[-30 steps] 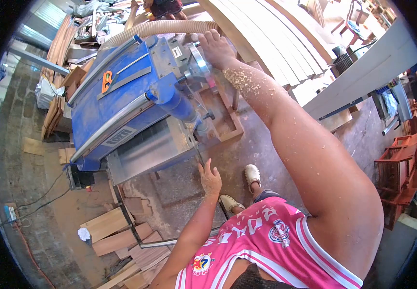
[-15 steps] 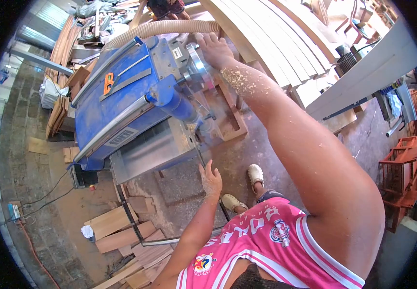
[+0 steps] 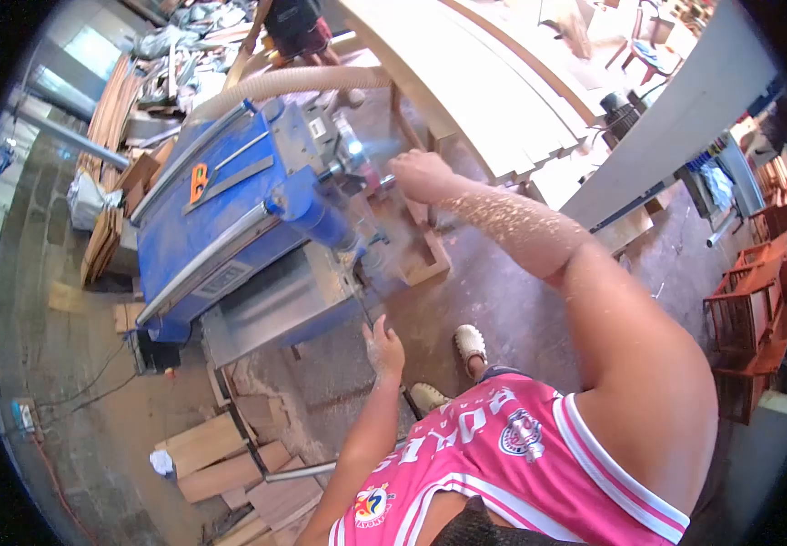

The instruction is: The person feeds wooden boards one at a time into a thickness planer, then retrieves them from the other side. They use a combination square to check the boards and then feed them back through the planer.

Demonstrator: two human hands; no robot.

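Note:
A blue machine [image 3: 221, 209] with a metal bed [image 3: 266, 296] stands left of centre. On its right side is a shiny handwheel [image 3: 350, 146], slightly blurred. My right hand [image 3: 421, 176] is closed at the small handle sticking out from the wheel, and sawdust covers the forearm. Lower down, my left hand [image 3: 383, 348] has its fingers apart beside a thin dark rod near the bed's end, holding nothing visible. An orange-handled tool [image 3: 198, 183] and a flat metal strip [image 3: 230, 185] lie on the machine's top.
A ribbed hose [image 3: 302, 82] runs behind the machine. Long pale boards [image 3: 494, 91] are stacked at the upper right. Wood pieces [image 3: 216, 460] lie on the floor at lower left. Another person [image 3: 298, 32] stands at the top. Reddish wooden furniture [image 3: 748, 291] is at right.
My right hand has moved down from the wheel's upper edge and its fingers have closed. My left hand sits slightly lower and further left in view. More of the other person shows.

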